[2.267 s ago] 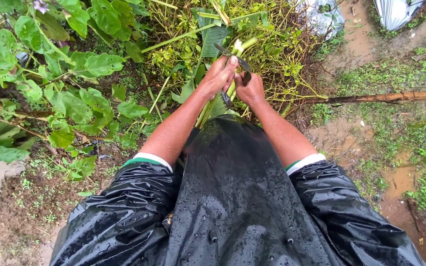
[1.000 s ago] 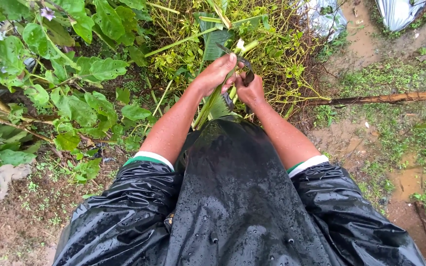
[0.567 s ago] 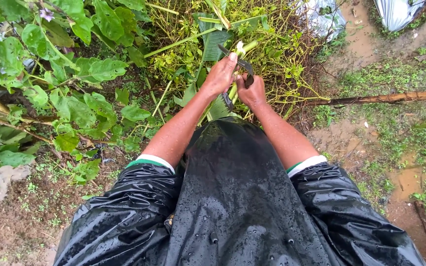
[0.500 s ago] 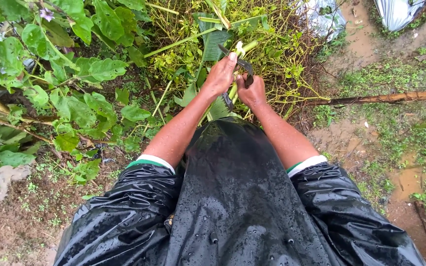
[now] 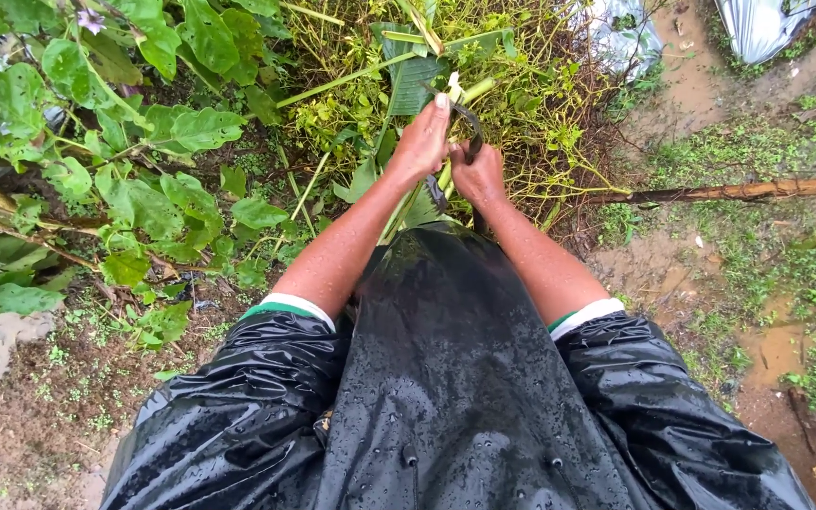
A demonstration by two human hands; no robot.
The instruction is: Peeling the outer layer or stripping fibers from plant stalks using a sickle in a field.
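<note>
Wet, muddy garden ground fills the head view: brown puddled soil (image 5: 710, 274) on the right of the frame, broad-leaved green plants (image 5: 144, 179) at upper left, and a tangle of yellowish vines (image 5: 540, 104) at top centre. A person in a wet black raincoat (image 5: 455, 397) reaches forward with both bare forearms. The left hand (image 5: 419, 144) is closed around a pale green stalk (image 5: 455, 113) just above frame centre, fingers wrapped tight. The right hand (image 5: 477, 176), touching it on the lower right, grips the handle of a dark curved blade (image 5: 467, 121), which hooks over the stalk just beyond the left fingertips. The stalk's long axis runs from lower left up toward the upper right, away from the person. A long brown stick (image 5: 739, 192) lies across the mud at right.
</note>
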